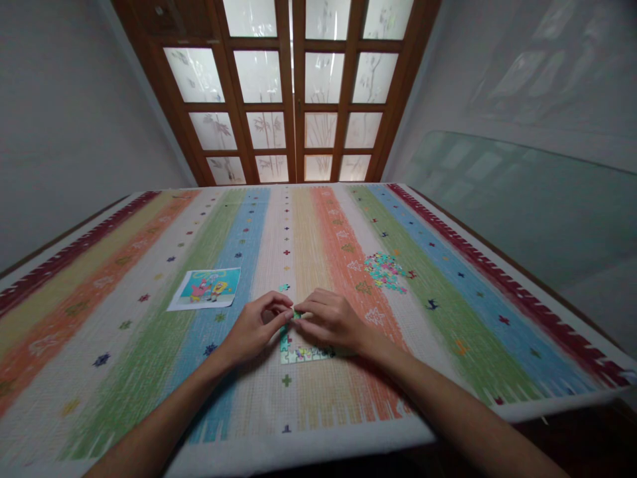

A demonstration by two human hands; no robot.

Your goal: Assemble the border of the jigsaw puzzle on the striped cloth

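A partly joined jigsaw puzzle (293, 356) lies on the tablecloth in front of me, its left and bottom edge pieces linked in an L shape. My left hand (259, 326) is at its upper left, thumb and index finger pinched together. From the other side my right hand (332, 320) meets it, fingers closed at the same spot and covering part of the puzzle. A small green jigsaw piece (297, 315) shows between the fingertips; its outline is mostly hidden. Just beyond the hands are loose jigsaw pieces (284, 287).
To the right, a pile of loose jigsaw pieces (385, 271) rests on the striped tablecloth (239, 392). A printed cartoon picture (210, 287) lies to the left. Wooden doors with glass panes (296, 93) stand past the far table edge; a glass panel (522, 219) leans at right.
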